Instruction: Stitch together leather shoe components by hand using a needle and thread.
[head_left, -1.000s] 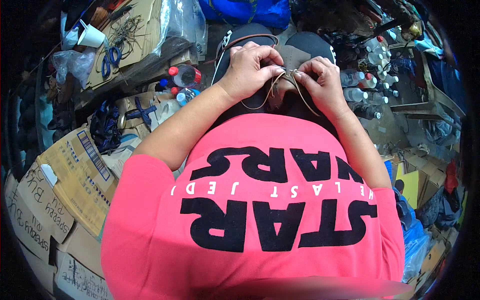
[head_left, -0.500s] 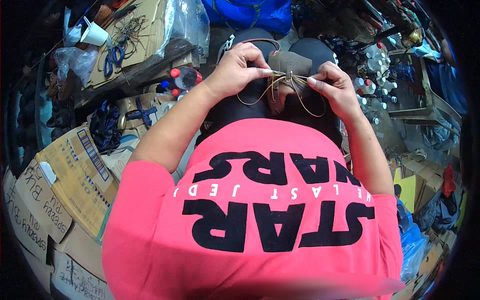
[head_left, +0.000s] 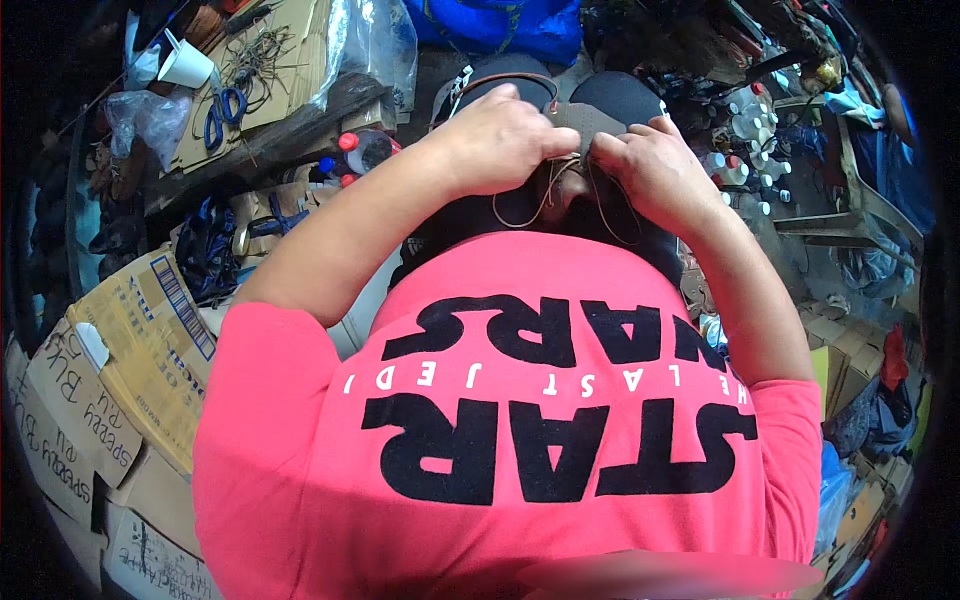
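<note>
A brown leather shoe (head_left: 572, 186) with a grey-brown tongue (head_left: 588, 118) rests between my thighs, partly covered by my hands. Thin tan shoelaces (head_left: 545, 203) cross its front and hang down in loose loops. My left hand (head_left: 512, 140) is closed at the left of the tongue, its thumb toward the middle, gripping the laces. Close by on the right, my right hand (head_left: 648, 168) is curled with bent fingers around the laces, turned so its back shows. The exact pinch points are hidden by the fingers.
Blue-handled scissors (head_left: 225, 118), a white cup (head_left: 186, 62) and a tangle of cords (head_left: 258, 62) lie on cardboard at the far left. Several plastic bottles (head_left: 745, 150) stand at the right. Cardboard boxes (head_left: 140, 345) fill the near left; a blue bag (head_left: 500, 28) sits ahead.
Both hands have come closer together over the shoe and turned knuckles-up, covering more of it. The hanging lace loops have shifted slightly downward.
</note>
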